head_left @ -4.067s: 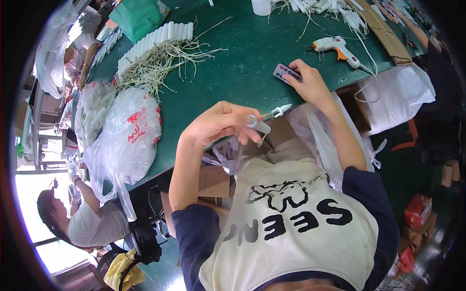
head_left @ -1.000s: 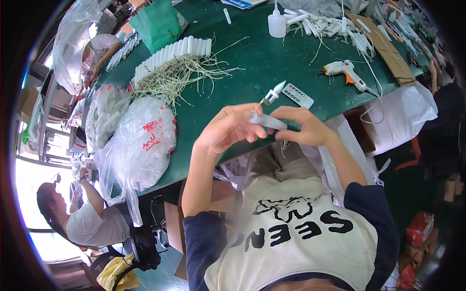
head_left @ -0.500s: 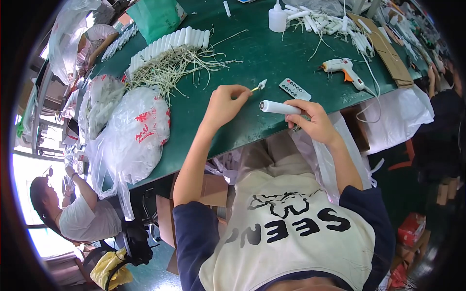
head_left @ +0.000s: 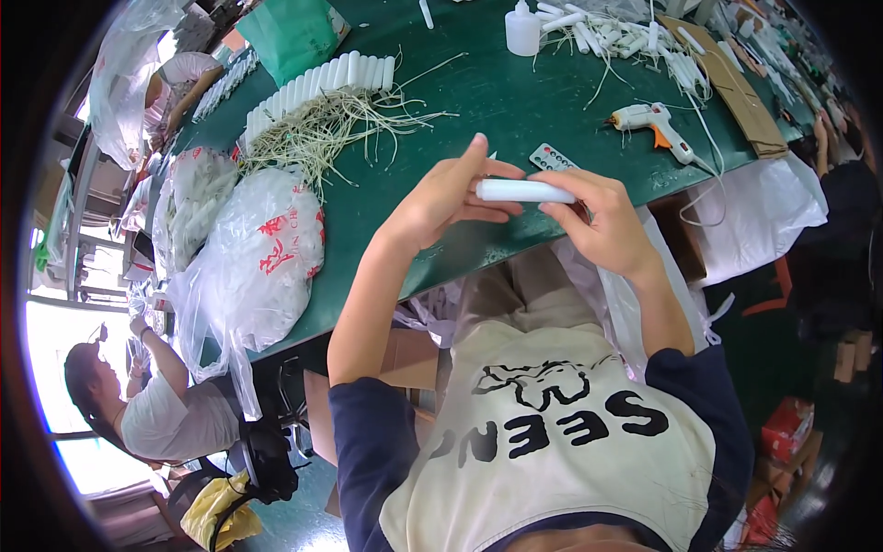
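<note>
A smooth white candle-shaped tube (head_left: 522, 190) lies level in front of me. My right hand (head_left: 596, 213) is closed on its right end, thumb below and fingers over the top. Around the left end, my left hand (head_left: 452, 195) is open, thumb raised and fingers stretched out behind the tube. Whether the left palm touches the tube's end, I cannot tell. Just beyond those fingers shows a small white pointed tip (head_left: 493, 155), mostly hidden. A white remote control (head_left: 551, 157) with several buttons rests on the green table behind the tube, partly covered by my right hand.
At the right are an orange-triggered glue gun (head_left: 651, 129) and a cardboard strip (head_left: 727, 87). A squeeze bottle (head_left: 522, 32) stands at the back near loose white tubes (head_left: 598, 37). To the left are wired tubes (head_left: 317, 83), a stuffed plastic bag (head_left: 267, 248) and a seated person (head_left: 175, 405).
My left hand has let go of the thin wire with the white tip, spread its fingers and moved to the tube. In my right hand, the tube has turned level and shifted slightly left.
</note>
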A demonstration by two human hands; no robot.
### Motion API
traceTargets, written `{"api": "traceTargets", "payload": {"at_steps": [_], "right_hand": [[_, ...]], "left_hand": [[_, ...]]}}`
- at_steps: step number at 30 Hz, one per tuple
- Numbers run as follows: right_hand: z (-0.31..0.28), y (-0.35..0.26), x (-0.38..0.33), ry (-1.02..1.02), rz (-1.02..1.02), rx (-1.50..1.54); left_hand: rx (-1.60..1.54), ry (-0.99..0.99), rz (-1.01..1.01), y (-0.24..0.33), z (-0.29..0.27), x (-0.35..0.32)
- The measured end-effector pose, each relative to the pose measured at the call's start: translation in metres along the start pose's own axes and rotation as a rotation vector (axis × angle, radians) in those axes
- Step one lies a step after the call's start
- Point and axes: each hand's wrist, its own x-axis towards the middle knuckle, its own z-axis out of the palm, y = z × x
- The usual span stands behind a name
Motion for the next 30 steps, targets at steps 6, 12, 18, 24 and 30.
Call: {"api": "traceTargets", "payload": {"at_steps": [6, 12, 18, 24, 30], "right_hand": [[0.0, -0.015, 0.009, -0.07, -0.137, -0.198], [-0.013, -0.018, 0.011, -0.083, -0.103, -0.115], [-0.027, -0.017, 0.014, -0.054, -0.019, -0.022], [-0.013, -0.015, 0.021, -0.065, -0.13, -0.078], [-0.013, -0.016, 0.025, -0.106, -0.157, -0.176]], "left_hand": [[0.028, -0.123, -0.138, -0.008, -0.006, 0.006], [0.14, -0.166, -0.101, -0.006, -0.01, 0.0], [0.136, -0.118, -0.112, -0.008, -0.022, -0.003], [-0.177, -0.054, -0.18, -0.009, -0.011, 0.001], [0.028, -0.069, -0.127, -0.017, -0.023, 0.0]]}}
